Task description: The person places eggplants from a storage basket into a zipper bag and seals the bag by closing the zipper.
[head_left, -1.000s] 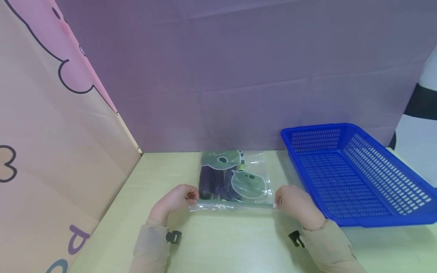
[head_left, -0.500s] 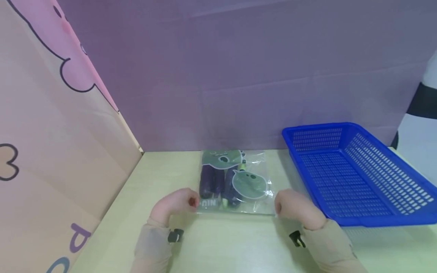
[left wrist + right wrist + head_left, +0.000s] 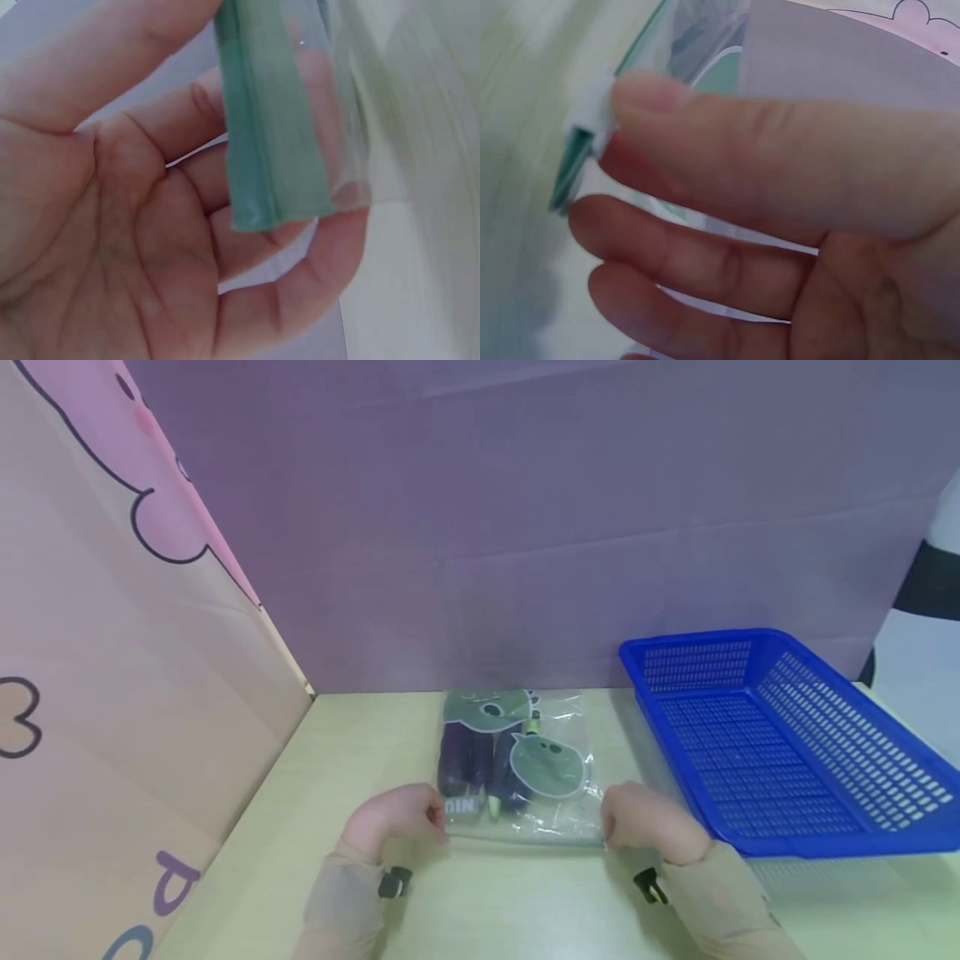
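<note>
A clear zip bag with green dinosaur prints lies flat on the table in the head view. Dark purple eggplants with pale green ends show through it. At the bag's near left corner, my left hand pinches the edge. The left wrist view shows the end of the green zip strip between thumb and fingers, with the thumb tip out of frame. My right hand holds the near right corner, where its thumb and forefinger pinch a white slider on the zip. The other right fingers are loosely bent below it.
To the right stands a blue perforated plastic basket, its near left side close to my right hand. A purple-grey cloth backdrop rises behind the table. At left is a printed cloth panel.
The bag's near edge has come toward me and flattened, uncovering printed letters and an eggplant's pale end. My left hand has shifted slightly nearer and rightward; the right has lowered a little.
</note>
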Demonstrator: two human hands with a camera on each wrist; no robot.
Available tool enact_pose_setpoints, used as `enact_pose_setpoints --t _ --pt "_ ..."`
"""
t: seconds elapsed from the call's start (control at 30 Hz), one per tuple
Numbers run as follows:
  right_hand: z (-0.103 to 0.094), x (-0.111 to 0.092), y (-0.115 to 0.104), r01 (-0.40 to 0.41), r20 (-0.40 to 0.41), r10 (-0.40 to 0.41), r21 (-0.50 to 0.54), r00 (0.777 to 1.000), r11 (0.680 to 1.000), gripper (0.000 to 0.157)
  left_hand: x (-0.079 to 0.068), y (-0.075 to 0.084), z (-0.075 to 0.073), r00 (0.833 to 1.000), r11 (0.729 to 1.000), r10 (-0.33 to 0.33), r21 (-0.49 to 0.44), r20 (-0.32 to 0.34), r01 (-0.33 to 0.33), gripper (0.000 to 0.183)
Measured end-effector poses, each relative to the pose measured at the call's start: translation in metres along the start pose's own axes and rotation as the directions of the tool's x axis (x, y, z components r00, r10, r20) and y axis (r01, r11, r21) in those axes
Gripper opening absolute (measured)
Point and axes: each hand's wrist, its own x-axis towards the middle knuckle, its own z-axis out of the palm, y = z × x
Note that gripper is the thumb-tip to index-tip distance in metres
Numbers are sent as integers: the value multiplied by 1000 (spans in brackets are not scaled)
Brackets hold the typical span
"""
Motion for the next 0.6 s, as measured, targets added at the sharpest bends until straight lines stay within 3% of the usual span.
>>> enact_pose_setpoints --t 0.27,0.43,0.6 --pt "4 0 -3 -14 -1 14 29 1000 999 16 -1 5 4 1000 1000 -15 21 5 15 22" --pt "-1 1 0 -7 -60 11 76 998 997 11 1 10 2 995 998 30 66 -93 -24 16" --pt "-13 1 0 16 -173 -8 49 985 999 22 4 16 0 971 990 120 93 -205 -103 11"
